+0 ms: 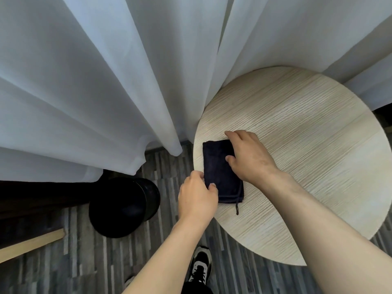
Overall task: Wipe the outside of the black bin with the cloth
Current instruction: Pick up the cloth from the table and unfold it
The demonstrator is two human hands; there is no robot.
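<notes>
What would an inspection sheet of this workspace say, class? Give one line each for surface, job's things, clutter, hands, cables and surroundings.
Surface: round pale wood table, bare apart from the cloth.
Job's things: dark folded cloth flat near the table's left edge; black bin on the floor left of the table, untouched.
Clutter: nothing seen.
Hands: left hand grips the cloth's near left edge; right hand rests on its far right side.
Cables: nothing seen; only a thin loop cord on the cloth.
Surroundings: white curtain behind, grey striped floor, one shoe below.
</notes>
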